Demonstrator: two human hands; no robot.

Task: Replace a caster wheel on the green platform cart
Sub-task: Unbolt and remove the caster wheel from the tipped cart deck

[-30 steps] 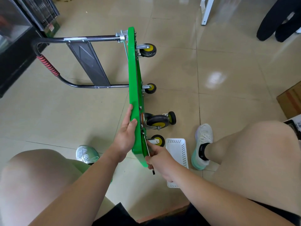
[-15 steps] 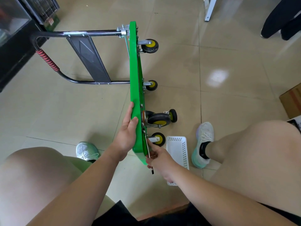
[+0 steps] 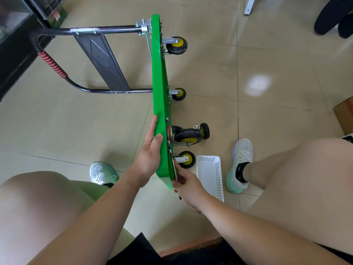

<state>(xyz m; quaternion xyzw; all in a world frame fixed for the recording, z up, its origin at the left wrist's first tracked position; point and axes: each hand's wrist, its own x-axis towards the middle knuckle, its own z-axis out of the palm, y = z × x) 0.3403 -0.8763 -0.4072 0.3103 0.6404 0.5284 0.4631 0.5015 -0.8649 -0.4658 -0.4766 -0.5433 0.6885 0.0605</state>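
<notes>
The green platform cart (image 3: 159,88) stands on its side edge on the floor, wheels pointing right. Its black folding handle (image 3: 57,60) lies out to the left. My left hand (image 3: 150,150) rests flat against the deck's top face, thumb over the edge. My right hand (image 3: 188,185) grips a thin metal wrench (image 3: 174,170) that reaches up to the mount of the nearest caster (image 3: 186,159). A larger swivel caster (image 3: 186,135) sits above it. A loose caster wheel (image 3: 203,130) lies on the floor just behind.
A white perforated basket (image 3: 210,176) lies on the floor right of the cart's near end. My shoes (image 3: 240,161) and knees flank the cart. A black cabinet (image 3: 13,35) stands at the far left, a cardboard box (image 3: 344,115) at the right edge.
The view has shifted slightly, so the cart sits a little higher in frame. Both hands keep the same hold on the deck and the wrench.
</notes>
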